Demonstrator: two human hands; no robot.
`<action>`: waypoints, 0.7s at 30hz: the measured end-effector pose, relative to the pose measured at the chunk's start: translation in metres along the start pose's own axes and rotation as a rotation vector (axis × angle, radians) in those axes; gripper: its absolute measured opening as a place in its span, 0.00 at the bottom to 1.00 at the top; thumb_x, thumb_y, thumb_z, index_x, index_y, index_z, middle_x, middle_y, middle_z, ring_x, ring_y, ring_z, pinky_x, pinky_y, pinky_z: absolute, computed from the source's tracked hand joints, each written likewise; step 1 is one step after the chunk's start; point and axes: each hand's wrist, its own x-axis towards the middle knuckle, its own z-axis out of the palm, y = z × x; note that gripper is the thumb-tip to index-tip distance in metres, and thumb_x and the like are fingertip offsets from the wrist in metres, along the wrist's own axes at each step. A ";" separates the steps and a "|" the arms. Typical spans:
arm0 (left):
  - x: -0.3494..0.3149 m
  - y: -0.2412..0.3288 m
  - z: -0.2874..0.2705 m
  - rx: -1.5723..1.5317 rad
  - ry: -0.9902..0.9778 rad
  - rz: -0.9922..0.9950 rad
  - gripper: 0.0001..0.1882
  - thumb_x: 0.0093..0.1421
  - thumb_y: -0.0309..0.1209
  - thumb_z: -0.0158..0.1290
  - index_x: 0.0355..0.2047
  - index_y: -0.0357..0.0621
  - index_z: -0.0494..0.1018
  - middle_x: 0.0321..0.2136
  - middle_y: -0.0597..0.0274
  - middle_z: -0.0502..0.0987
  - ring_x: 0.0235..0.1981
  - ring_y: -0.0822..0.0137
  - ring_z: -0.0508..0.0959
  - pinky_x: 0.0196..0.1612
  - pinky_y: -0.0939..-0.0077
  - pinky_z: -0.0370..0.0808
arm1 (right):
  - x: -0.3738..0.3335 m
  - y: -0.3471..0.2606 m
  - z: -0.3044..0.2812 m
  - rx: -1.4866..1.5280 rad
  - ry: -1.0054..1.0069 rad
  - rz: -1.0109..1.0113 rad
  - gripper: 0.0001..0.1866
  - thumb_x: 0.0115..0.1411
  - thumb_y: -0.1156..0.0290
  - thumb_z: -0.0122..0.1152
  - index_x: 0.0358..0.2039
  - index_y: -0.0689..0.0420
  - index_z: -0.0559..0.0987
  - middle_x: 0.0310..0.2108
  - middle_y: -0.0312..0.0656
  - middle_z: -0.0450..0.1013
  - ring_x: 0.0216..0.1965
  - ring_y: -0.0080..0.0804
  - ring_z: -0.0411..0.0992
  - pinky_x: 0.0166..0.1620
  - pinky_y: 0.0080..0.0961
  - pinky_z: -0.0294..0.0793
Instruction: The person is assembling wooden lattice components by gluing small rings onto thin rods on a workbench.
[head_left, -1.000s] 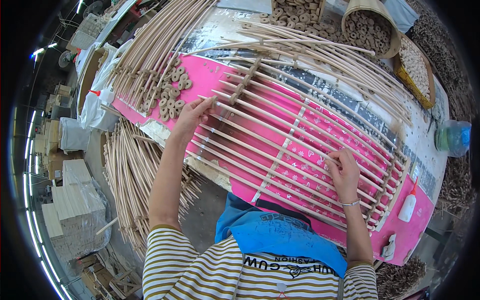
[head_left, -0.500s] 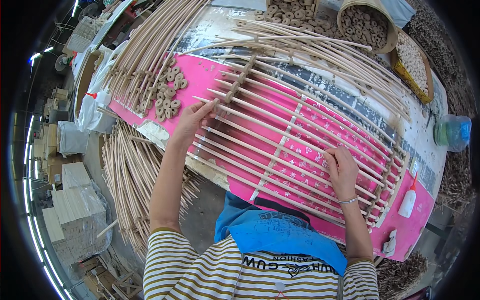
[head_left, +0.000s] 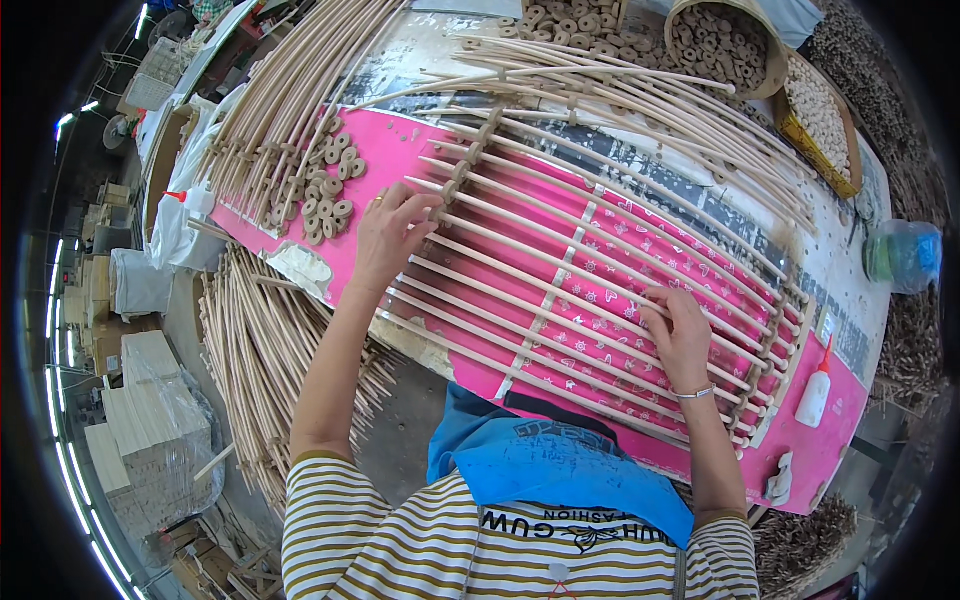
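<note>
Thin pale wooden rods (head_left: 560, 291) lie side by side across a pink sheet (head_left: 392, 150). A row of brown wooden rings (head_left: 470, 165) is threaded on their left ends, and other rings cross them near the right ends. My left hand (head_left: 385, 240) is closed at the left end of a middle rod, its fingertips on a ring at the lower end of the row; the fingers partly hide this ring. Farther right along the rods, my right hand (head_left: 680, 338) pinches a rod between thumb and fingers.
Loose rings (head_left: 325, 205) lie left of the rods. More rods (head_left: 640, 110) are at the far side, with a tub of rings (head_left: 725, 45) and a yellow box of small pale pieces (head_left: 822, 115) behind. A white glue bottle (head_left: 815, 395) lies at right; a rod bundle (head_left: 270, 370) sits below left.
My left hand has moved slightly right onto the rod end, bringing the ring it held from the rod's tip to the row. My right hand stays at nearly the same place.
</note>
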 end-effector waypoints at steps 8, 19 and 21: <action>-0.002 0.008 -0.003 -0.329 0.030 -0.165 0.18 0.60 0.29 0.65 0.51 0.52 0.81 0.36 0.62 0.76 0.36 0.60 0.80 0.41 0.64 0.76 | 0.003 -0.008 -0.004 -0.271 0.042 -0.170 0.11 0.58 0.70 0.72 0.41 0.55 0.83 0.38 0.40 0.75 0.42 0.40 0.73 0.44 0.37 0.70; -0.050 -0.107 -0.027 0.255 0.085 -0.334 0.23 0.52 0.28 0.68 0.50 0.48 0.82 0.45 0.62 0.79 0.49 0.55 0.79 0.51 0.58 0.76 | -0.017 -0.017 0.004 -0.224 -0.099 -0.210 0.09 0.57 0.73 0.72 0.38 0.57 0.83 0.35 0.41 0.75 0.39 0.42 0.74 0.42 0.38 0.70; -0.049 -0.110 -0.023 0.343 0.094 -0.303 0.20 0.53 0.29 0.68 0.48 0.48 0.82 0.44 0.62 0.79 0.49 0.56 0.79 0.51 0.59 0.76 | -0.016 -0.018 0.003 -0.230 -0.101 -0.209 0.08 0.57 0.73 0.71 0.37 0.57 0.83 0.35 0.41 0.74 0.39 0.42 0.73 0.42 0.37 0.71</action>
